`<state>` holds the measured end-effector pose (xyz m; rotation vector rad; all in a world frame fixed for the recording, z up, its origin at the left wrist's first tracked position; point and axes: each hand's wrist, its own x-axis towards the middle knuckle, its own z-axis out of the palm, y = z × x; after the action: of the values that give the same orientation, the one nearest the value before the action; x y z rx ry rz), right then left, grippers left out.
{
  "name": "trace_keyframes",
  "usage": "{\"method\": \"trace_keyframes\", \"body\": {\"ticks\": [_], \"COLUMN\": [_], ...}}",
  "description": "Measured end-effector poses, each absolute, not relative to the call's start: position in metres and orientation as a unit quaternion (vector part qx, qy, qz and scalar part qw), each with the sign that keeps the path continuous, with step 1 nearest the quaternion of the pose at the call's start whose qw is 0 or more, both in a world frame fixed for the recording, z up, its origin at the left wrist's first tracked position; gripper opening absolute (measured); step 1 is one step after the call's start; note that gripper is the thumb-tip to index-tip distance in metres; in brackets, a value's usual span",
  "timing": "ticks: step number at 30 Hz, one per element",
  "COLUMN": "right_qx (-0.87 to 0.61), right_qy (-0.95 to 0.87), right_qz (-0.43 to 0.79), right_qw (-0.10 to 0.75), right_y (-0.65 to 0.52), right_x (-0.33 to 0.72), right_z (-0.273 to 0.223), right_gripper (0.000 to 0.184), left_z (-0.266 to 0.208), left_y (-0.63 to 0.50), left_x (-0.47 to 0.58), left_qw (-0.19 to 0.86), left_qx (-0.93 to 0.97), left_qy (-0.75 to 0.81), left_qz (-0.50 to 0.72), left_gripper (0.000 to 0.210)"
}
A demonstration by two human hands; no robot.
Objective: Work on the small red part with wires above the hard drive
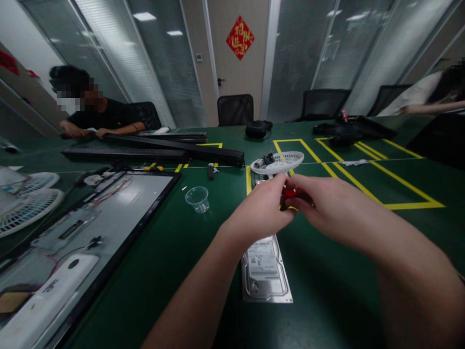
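A silver hard drive (266, 271) with a white label lies on the green table just below my hands. My left hand (258, 209) and my right hand (321, 196) meet above its far end, fingers closed and curled inward. Between them shows a small, shiny red thing (288, 193); my right fingers are around it, and the rest of it is hidden. What my left fingers grip, if anything, is covered by the hand. Right behind my hands is a white oval basket (295, 159) with small dark parts in it. A clear plastic cup (197, 199) stands to the left.
A flat panel (145, 191) with exposed parts and a white casing fills the left side. White fan grilles (32, 208) lie beyond it. Long black bars (214, 151) lie across the back, where a person handles something. Another person's arm (425, 109) is far right.
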<state>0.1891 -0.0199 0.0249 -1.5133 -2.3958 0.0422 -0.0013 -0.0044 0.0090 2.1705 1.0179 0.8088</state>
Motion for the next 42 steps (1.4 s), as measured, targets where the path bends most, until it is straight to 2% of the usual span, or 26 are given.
{"method": "trace_keyframes", "body": {"ticks": [4, 9, 15, 19, 24, 28, 33, 37, 42], "right_qx": [-0.521, -0.450, -0.502, -0.505, -0.455, -0.507, -0.505, -0.460, -0.508], "right_qy": [-0.838, -0.871, -0.848, -0.846, -0.871, -0.848, -0.847, -0.869, -0.846], "right_qz": [0.006, 0.017, 0.011, 0.004, 0.028, 0.018, 0.010, 0.030, 0.028], "right_qw": [0.162, 0.195, 0.170, 0.170, 0.183, 0.153, 0.165, 0.183, 0.163], "right_y": [-0.0225, -0.0229, -0.0207, -0.0223, -0.0205, -0.0176, -0.0212, -0.0215, -0.0183], "right_x": [0.1879, 0.1899, 0.1897, 0.1896, 0.1901, 0.1884, 0.1881, 0.1903, 0.1908], "right_z": [0.0268, 0.0278, 0.0257, 0.0269, 0.0280, 0.0266, 0.0277, 0.0286, 0.0274], "right_gripper": [0.026, 0.046, 0.024, 0.020, 0.037, 0.020, 0.019, 0.036, 0.022], "left_z": [0.0077, 0.0094, 0.0097, 0.0096, 0.0102, 0.0108, 0.0104, 0.0099, 0.0087], "left_y": [-0.0042, -0.0056, -0.0047, -0.0050, -0.0061, -0.0058, -0.0053, -0.0058, -0.0050], "left_x": [-0.0024, -0.0040, -0.0014, -0.0023, -0.0025, -0.0005, -0.0018, -0.0037, -0.0008], "left_qw": [0.302, 0.308, 0.297, 0.309, 0.313, 0.301, 0.298, 0.305, 0.301], "left_qx": [0.817, 0.810, 0.818, 0.810, 0.808, 0.817, 0.818, 0.810, 0.819], "left_qy": [0.386, 0.396, 0.388, 0.396, 0.398, 0.385, 0.390, 0.403, 0.382], "left_qz": [0.304, 0.303, 0.303, 0.301, 0.303, 0.305, 0.299, 0.297, 0.305], "left_gripper": [0.024, 0.029, 0.028, 0.023, 0.024, 0.024, 0.023, 0.028, 0.026]}}
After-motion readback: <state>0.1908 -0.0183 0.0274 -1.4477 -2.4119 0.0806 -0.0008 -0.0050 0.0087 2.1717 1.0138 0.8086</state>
